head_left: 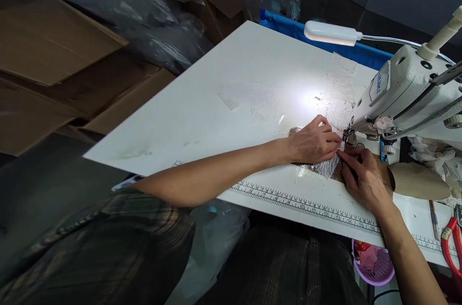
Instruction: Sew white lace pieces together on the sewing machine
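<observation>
White lace fabric (327,167) lies at the needle area of a white sewing machine (400,83), partly under both hands. My left hand (314,141) rests on the lace just left of the presser foot (347,135), its fingers curled and pressed together on the fabric. Close to the foot, on the near side, my right hand (364,175) has its fingertips on the lace edge, with thumb and fingers apart. A brown, shiny piece (338,173) shows beneath the lace between the hands. More lace (341,81) spreads behind the foot.
A white lamp (332,33) lights the white table (202,103), which has a printed ruler along its front edge. Red-handled cutters (447,242) lie at the right. A purple basket (377,266) is below the edge. Cardboard boxes (54,45) stand at the left.
</observation>
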A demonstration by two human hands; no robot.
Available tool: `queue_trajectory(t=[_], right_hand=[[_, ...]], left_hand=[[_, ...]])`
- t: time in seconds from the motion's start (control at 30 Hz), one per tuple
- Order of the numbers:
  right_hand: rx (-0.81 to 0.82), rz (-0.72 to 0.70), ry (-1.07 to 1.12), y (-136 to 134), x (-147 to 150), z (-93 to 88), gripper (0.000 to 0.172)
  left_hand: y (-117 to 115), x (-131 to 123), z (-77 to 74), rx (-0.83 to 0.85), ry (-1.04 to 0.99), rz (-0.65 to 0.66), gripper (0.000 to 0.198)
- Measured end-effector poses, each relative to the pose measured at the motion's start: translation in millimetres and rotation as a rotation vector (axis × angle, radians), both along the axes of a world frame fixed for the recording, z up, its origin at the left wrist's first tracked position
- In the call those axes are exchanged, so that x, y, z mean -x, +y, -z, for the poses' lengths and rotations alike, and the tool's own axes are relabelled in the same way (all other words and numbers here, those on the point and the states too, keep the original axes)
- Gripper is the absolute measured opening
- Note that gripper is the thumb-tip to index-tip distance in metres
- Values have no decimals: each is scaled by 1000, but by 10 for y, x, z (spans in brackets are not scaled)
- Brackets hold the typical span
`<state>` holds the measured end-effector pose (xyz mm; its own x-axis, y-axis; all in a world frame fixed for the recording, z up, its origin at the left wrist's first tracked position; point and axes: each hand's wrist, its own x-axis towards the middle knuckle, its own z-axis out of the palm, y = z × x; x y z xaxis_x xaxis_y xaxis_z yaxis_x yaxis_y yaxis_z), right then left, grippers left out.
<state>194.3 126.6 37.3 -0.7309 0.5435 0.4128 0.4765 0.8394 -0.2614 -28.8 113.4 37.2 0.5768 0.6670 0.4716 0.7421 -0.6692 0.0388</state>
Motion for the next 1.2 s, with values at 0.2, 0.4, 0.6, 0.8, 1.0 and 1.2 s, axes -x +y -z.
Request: queue_trajectory(t=[0.2, 0.4, 0.6, 0.8, 1.0, 1.2], right_hand=[[49, 20, -4, -7, 11, -25, 35], [53, 76, -48, 7, 40, -23, 37], [10, 113, -112, 30, 91, -49, 39], [39, 131, -41, 23, 67, -39, 37], [172, 326, 139, 79, -58, -10, 31], [294, 314, 152, 134, -107, -79, 24]], left_hand=[[-26, 32, -39, 28, 97, -15, 29], [-33, -2, -60, 71, 136, -96, 32], [-3, -45, -54, 105, 160, -167, 36], [13, -89, 5, 82, 119, -231, 39], [25, -48, 18, 117, 42, -220, 38], [131, 222, -132, 56, -26, -146, 35]])
